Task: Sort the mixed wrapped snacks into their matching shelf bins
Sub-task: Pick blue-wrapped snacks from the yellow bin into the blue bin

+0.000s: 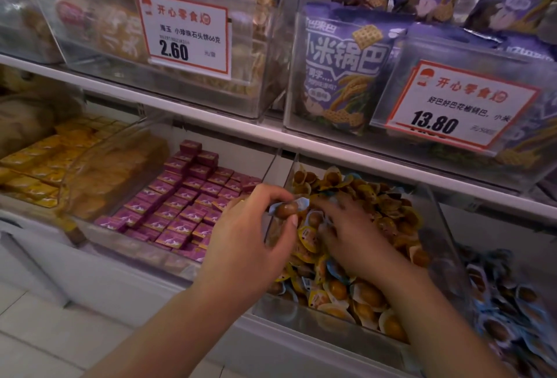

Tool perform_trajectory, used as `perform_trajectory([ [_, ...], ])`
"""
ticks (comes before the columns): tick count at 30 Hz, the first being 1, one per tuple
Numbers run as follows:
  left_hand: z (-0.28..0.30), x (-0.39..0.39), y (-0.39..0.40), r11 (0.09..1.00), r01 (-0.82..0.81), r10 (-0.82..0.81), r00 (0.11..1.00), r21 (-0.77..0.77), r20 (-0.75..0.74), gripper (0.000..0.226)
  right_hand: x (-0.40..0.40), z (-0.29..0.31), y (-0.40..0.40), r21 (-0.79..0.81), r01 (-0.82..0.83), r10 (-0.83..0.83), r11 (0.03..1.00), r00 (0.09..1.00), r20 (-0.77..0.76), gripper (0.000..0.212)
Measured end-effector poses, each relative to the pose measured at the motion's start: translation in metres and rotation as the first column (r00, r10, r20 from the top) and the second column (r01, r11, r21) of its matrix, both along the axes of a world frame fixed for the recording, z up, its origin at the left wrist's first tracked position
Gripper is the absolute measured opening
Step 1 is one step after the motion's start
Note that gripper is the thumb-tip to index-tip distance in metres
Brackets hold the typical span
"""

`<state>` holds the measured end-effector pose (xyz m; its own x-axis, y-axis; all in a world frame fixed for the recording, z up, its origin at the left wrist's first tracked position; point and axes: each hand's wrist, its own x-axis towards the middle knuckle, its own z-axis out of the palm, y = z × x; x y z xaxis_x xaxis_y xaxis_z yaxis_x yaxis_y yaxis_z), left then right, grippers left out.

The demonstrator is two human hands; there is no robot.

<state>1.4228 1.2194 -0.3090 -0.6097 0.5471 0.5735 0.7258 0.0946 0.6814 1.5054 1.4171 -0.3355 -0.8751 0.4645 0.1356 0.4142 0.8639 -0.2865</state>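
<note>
The left hand (250, 245) pinches one blue-wrapped snack (286, 208) between thumb and curled fingers — a tight grip on a brown, egg-like piece in a blue-edged wrapper, held just above the left rim of the clear bin of yellow-wrapped snacks (355, 269). The right hand (355, 239) lies inside that bin on the heap, fingers spread and slightly bent among the packets; whether its grip holds anything cannot be told, since the fingertips blur into the wrappers. A few blue-edged packets sit mixed in with the yellow ones near this hand.

To the right, a neighbouring bin of blue-wrapped snacks (506, 296) holds packets of the same kind as the one held. To the left, a bin of purple boxed sweets (180, 196) stands in neat rows, and beyond it a bin of yellow packets (45, 163).

On the shelf above, purple snack bags (343, 67) stand behind a price tag reading 13.80 (452, 106) — another tag, 2.60 (187, 35), hangs on the bin further left.
</note>
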Motion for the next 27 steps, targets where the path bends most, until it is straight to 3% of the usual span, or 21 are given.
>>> perform_trajectory([
  [2, 0.0, 0.0, 0.001, 1.0, 0.008, -0.008, 1.0, 0.001, -0.003, 0.024, -0.008, -0.009, -0.003, 0.011, -0.047, 0.046, 0.999, 0.994, 0.101, 0.048],
  [5, 0.0, 0.003, 0.004, 1.0, -0.002, 0.002, 0.998, 0.0, -0.07, 0.022, -0.013, -0.01, -0.004, -0.003, -0.053, 0.053, 0.999, 0.992, 0.11, 0.045],
  [8, 0.002, 0.008, 0.008, 0.999, 0.043, -0.042, 0.971, 0.001, -0.236, 0.025, -0.003, 0.0, -0.004, -0.084, -0.067, 0.065, 0.994, 0.998, -0.025, 0.036],
  [10, 0.001, 0.012, 0.014, 0.99, 0.119, -0.137, 0.946, -0.078, -0.294, 0.032, 0.009, 0.013, 0.0, -0.134, -0.023, -0.002, 0.991, 0.982, -0.188, 0.034],
  [13, -0.006, 0.022, 0.025, 0.94, 0.213, -0.27, 0.941, -0.266, -0.202, 0.031, 0.032, 0.035, 0.013, -0.191, 0.096, -0.145, 0.977, 0.953, -0.265, 0.038],
  [15, -0.017, 0.027, 0.035, 0.911, 0.246, -0.294, 0.951, -0.331, -0.101, 0.025, 0.05, 0.043, 0.021, -0.179, 0.129, -0.157, 0.975, 0.975, -0.155, 0.036],
  [19, -0.031, 0.027, 0.053, 0.878, 0.186, -0.185, 0.982, -0.44, 0.045, 0.011, 0.074, 0.043, 0.024, -0.055, 0.082, -0.08, 0.995, 0.996, 0.041, 0.041],
  [24, -0.041, 0.027, 0.068, 0.795, 0.094, -0.113, 0.994, -0.599, 0.005, 0.041, 0.069, 0.034, 0.016, 0.052, 0.06, -0.065, 0.997, 0.994, 0.086, 0.017],
  [27, -0.042, 0.025, 0.071, 0.785, 0.106, -0.105, 0.994, -0.61, 0.038, 0.04, 0.065, 0.026, 0.016, 0.139, 0.045, -0.057, 0.989, 0.995, 0.083, 0.017],
])
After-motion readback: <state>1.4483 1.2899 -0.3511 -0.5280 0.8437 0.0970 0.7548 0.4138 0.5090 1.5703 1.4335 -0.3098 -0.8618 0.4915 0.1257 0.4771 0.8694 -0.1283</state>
